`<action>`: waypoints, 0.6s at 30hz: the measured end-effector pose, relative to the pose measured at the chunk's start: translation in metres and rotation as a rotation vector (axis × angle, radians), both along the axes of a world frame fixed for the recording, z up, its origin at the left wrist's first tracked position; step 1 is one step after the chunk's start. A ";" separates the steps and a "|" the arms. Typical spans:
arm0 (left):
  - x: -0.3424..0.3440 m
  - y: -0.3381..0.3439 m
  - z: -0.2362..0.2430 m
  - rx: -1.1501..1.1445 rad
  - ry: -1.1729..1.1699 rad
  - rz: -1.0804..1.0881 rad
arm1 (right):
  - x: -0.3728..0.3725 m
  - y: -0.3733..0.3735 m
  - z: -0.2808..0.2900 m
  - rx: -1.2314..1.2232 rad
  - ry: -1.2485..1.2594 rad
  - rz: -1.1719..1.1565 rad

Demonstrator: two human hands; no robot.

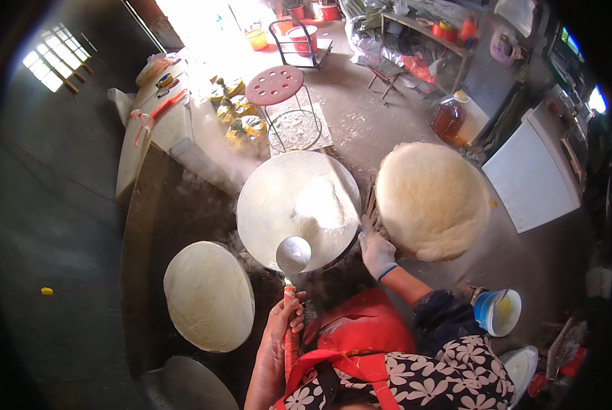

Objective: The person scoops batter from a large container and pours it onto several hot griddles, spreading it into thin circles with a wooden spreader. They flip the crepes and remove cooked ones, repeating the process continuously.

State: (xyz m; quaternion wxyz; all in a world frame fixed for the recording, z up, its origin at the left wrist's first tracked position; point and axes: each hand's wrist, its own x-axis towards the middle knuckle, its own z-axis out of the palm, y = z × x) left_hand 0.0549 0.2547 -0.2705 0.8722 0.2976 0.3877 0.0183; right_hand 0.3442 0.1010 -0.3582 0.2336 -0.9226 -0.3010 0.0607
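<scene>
the left hand (287, 317), bare, has its fingers wrapped around the red-bound handle of a ladle (293, 254), closed on it well below the bowl. the ladle points away from the body, its round metal bowl over the near edge of the round griddle (335, 263); whether it touches the surface, i cannot tell. the pale sheet (268, 198) covers most of that griddle, beyond the left fingers and to the left of the right ones, with a bright white patch right of its middle.

the right hand (376, 254), in a white glove with a blue cuff, is at the griddle's right edge, fingertips pointing away from the body. i cannot tell if its fingers are apart or together, or if they grip anything. just beside them, to the right, is a large golden flatbread (432, 201).

another pale round (209, 296) lies toward the near left of the dark counter (152, 225), between its left edge and the left hand. steam hangs near the griddle's far left edge.
</scene>
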 end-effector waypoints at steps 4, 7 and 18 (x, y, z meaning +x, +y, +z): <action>-0.003 0.003 -0.003 -0.042 0.004 -0.042 | -0.029 0.002 0.020 -0.082 0.101 0.177; -0.002 0.005 -0.009 -0.010 0.011 -0.088 | -0.032 -0.002 0.040 -0.134 0.083 0.280; 0.060 0.051 -0.030 0.131 0.008 0.108 | -0.132 0.005 0.021 0.045 0.223 0.049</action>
